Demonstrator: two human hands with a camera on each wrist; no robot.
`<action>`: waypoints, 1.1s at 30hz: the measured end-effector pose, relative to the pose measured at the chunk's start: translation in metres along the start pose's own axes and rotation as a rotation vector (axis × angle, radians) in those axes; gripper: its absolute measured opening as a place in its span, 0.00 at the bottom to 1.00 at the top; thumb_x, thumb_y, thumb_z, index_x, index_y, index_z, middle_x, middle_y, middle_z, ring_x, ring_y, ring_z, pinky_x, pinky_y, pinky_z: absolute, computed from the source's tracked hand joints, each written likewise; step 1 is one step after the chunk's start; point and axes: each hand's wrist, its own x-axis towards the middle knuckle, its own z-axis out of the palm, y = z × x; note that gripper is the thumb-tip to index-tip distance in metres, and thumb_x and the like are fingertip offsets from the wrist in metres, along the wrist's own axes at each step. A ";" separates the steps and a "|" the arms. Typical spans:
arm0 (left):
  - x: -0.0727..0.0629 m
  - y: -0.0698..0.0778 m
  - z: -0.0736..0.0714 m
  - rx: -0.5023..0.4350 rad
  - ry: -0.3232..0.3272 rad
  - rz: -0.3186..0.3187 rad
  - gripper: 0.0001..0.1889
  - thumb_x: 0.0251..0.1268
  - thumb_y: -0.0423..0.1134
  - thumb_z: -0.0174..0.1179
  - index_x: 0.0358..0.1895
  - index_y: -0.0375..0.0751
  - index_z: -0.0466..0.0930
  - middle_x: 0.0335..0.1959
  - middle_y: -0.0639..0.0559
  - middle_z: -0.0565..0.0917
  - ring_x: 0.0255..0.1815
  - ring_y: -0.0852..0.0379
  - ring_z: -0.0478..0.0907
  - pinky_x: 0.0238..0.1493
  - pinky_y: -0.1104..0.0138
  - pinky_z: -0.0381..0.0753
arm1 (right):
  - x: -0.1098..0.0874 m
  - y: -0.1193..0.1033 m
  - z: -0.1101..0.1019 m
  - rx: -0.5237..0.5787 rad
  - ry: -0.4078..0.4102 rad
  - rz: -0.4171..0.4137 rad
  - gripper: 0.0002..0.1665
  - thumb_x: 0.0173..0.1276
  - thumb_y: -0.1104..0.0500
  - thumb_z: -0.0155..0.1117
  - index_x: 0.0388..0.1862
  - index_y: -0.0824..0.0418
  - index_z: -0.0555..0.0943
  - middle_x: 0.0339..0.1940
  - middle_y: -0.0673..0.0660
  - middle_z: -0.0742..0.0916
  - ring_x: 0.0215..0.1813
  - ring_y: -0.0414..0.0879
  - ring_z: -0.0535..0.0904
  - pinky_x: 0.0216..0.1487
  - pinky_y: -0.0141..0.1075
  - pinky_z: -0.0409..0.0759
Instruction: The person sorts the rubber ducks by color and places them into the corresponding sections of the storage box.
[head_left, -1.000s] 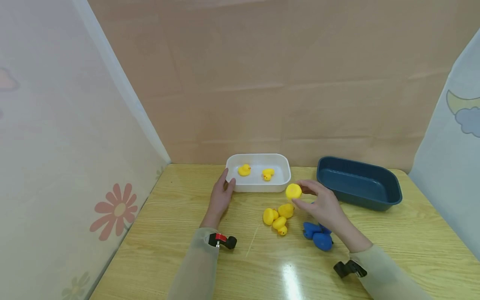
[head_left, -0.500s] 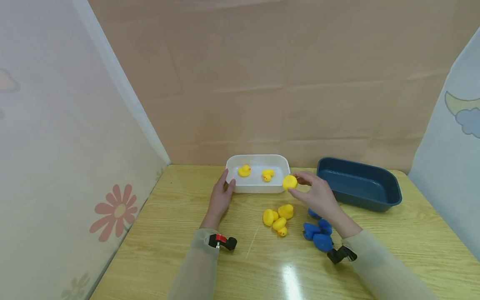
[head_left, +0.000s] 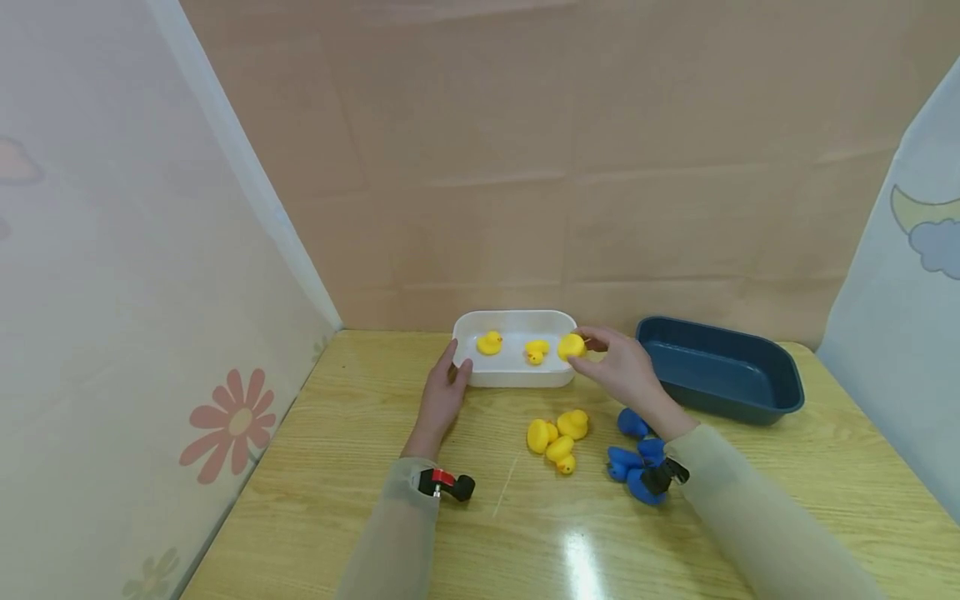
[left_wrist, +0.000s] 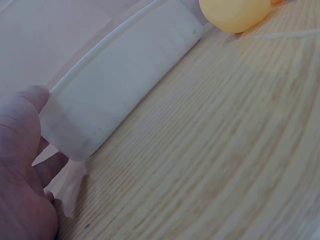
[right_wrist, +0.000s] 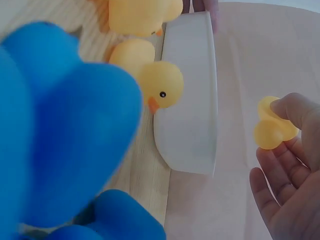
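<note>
A white plastic tray (head_left: 517, 379) stands at the back of the table, with two yellow rubber ducks inside, one on the left (head_left: 489, 342) and one near the middle (head_left: 536, 352). My left hand (head_left: 441, 400) holds the tray's left front corner, thumb at the rim and fingers round the end, as the left wrist view confirms. My right hand (head_left: 626, 371) pinches another yellow rubber duck (head_left: 570, 347) between thumb and fingers over the tray's right end. In the right wrist view that held duck (right_wrist: 270, 132) is apart from the tray wall (right_wrist: 192, 95).
Several yellow ducks (head_left: 558, 437) lie in a cluster in front of the white tray. Blue ducks (head_left: 633, 423) lie right of them, partly hidden under my right wrist. A dark blue tray (head_left: 720, 367) stands at the back right, beside my right hand. A brown backdrop rises behind.
My right hand has moved left and back with the yellow duck, from in front of the white tray's right corner to over its right end. My left hand has stayed at the tray.
</note>
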 end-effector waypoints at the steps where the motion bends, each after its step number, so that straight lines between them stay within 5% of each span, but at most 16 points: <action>1: 0.000 0.000 0.000 0.000 -0.001 0.003 0.35 0.92 0.51 0.53 0.91 0.46 0.56 0.89 0.44 0.60 0.88 0.42 0.59 0.86 0.47 0.60 | 0.002 0.000 0.000 -0.005 -0.002 0.006 0.30 0.74 0.55 0.79 0.71 0.62 0.84 0.64 0.63 0.89 0.63 0.65 0.86 0.57 0.61 0.86; 22: 0.001 -0.003 0.000 0.000 0.000 -0.013 0.35 0.91 0.53 0.54 0.91 0.48 0.56 0.89 0.46 0.62 0.88 0.44 0.60 0.86 0.48 0.61 | 0.037 0.005 0.022 -0.040 -0.091 0.039 0.27 0.74 0.56 0.79 0.67 0.64 0.85 0.62 0.63 0.89 0.62 0.64 0.85 0.60 0.57 0.86; 33: 0.000 -0.003 0.000 -0.003 0.006 0.001 0.35 0.91 0.52 0.54 0.91 0.47 0.57 0.89 0.44 0.62 0.87 0.42 0.61 0.85 0.46 0.62 | 0.042 0.004 0.024 -0.080 -0.171 0.085 0.36 0.76 0.52 0.78 0.76 0.67 0.80 0.68 0.69 0.86 0.68 0.68 0.82 0.67 0.62 0.81</action>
